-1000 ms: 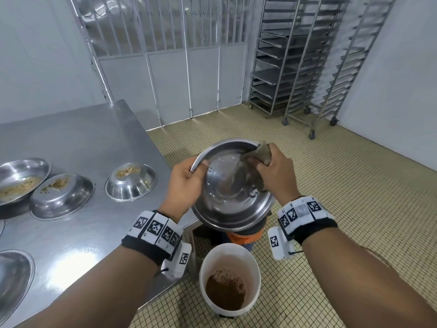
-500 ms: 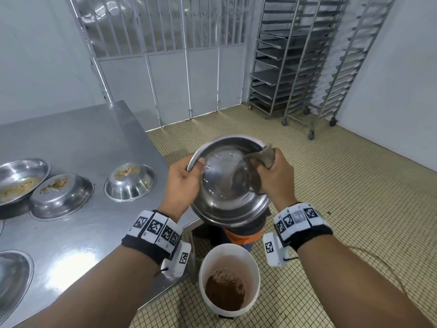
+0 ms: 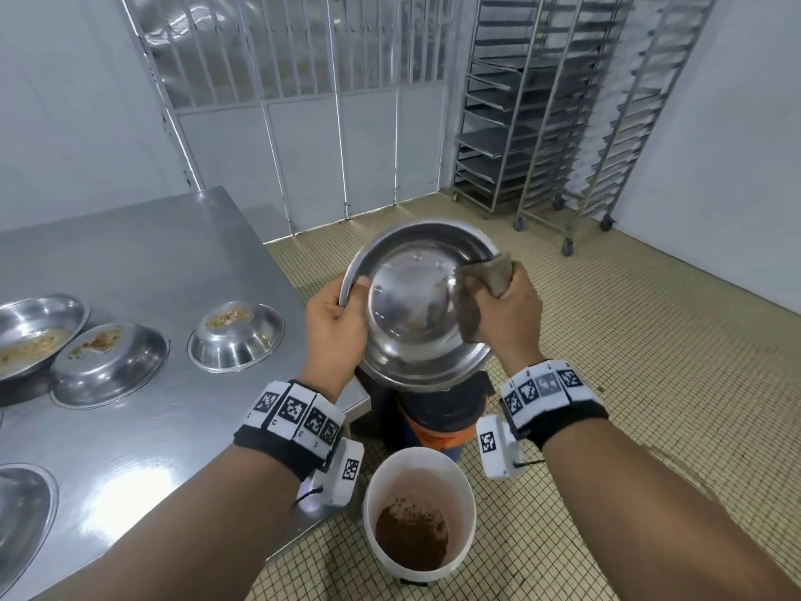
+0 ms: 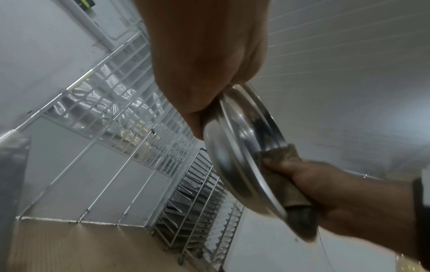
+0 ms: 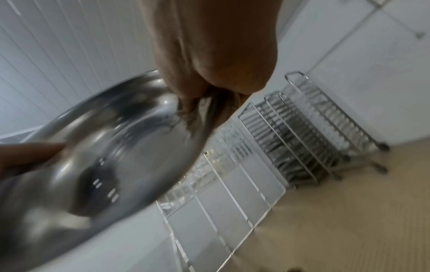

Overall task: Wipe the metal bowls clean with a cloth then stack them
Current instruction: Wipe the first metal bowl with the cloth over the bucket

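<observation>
Left hand (image 3: 333, 327) clamped on the left rim of a metal bowl (image 3: 416, 305), thumb hooked over the edge onto the inside, fingers behind. Right hand (image 3: 509, 314) closed round a crumpled brownish cloth (image 3: 485, 288), pressing it against the bowl's right inner wall and rim. Bowl held up at centre of the head view, tilted with its open side toward the camera, off the worktop (image 3: 143, 253) and above a white bucket (image 3: 459, 505) holding brown residue at lower centre. Seen nearly edge-on in the left wrist view, bowl (image 4: 235, 156) gripped at its upper edge by the left hand (image 4: 204, 60), cloth (image 4: 286, 176) wrapped over its lower rim under the right hand (image 4: 325, 191). Blurred in the right wrist view: bowl (image 5: 111, 150) at left, cloth (image 5: 209, 108) bunched beneath the right hand (image 5: 216, 46) at its upper right edge.

At left of the head view, on the worktop: two upturned bowls bearing crumbs on their bases, one near the centre left (image 3: 236, 336) and one further left (image 3: 108, 362); an upright soiled bowl (image 3: 34, 331) at the left edge; another bowl (image 3: 21, 518) cut off at lower left. Wheeled tray racks (image 3: 563, 123) at upper right against the wall, on a tiled floor (image 3: 650, 383).
</observation>
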Motion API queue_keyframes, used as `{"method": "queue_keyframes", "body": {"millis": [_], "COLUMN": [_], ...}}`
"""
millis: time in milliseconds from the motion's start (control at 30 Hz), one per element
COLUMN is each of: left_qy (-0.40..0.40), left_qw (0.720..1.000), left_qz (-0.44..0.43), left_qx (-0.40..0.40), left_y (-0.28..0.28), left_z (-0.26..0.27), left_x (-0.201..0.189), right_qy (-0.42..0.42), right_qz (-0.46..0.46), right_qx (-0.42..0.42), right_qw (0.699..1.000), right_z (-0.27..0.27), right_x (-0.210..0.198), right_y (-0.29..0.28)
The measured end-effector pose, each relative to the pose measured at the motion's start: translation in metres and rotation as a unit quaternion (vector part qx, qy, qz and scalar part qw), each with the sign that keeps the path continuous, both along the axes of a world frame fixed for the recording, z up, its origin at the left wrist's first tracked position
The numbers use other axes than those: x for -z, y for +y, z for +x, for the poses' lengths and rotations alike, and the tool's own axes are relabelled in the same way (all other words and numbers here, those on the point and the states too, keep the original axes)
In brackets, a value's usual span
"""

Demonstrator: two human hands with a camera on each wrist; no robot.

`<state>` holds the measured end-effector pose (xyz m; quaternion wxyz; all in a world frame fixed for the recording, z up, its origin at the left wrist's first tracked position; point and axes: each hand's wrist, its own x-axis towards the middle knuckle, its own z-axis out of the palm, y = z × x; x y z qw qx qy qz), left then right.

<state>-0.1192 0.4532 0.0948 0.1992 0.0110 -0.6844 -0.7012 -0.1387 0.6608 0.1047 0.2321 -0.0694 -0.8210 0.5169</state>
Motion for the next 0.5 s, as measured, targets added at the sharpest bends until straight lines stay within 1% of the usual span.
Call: {"method": "queue_keyframes", "body": {"millis": [67,133,233,367,433,500], "left_qy": [0.006,0.012,0.015,0.015,0.028,0.041], "left_qw": [0.999,1.0,1.0,0.995,0.992,0.991], "left_qz": [0.035,0.026,-0.025,-0.078,-0.1,-0.103], "left_qx": [-0.011,-0.013,-0.004,0.056,0.07,0.074], "left_y": [0.001,0.003,-0.002,-0.009,-0.01,-0.007], "left_z": [-0.001,0.0,-0.001,-0.008,-0.01,-0.009], "left_x": [0.001,0.004,0.004,-0.013,-0.023,-0.028], "right_qy": [-0.026,-0.03,0.006,0.053,0.069,0.071], "right_qz": [-0.058,-0.067,-0.014,0.1,0.126,0.124], "right_qx": [0.016,0.013,-0.004,-0.061,-0.072,-0.074], "right_qw": [0.998,0.997,1.0,0.992,0.987,0.987], "right_z": [0.004,0.006,0.002,-0.003,-0.006,-0.007], "right_x": [0.018,0.03,0.019,-0.008,-0.015,-0.019], "right_y": [-0.006,-0.007,0.002,0.015,0.018,0.02]}}
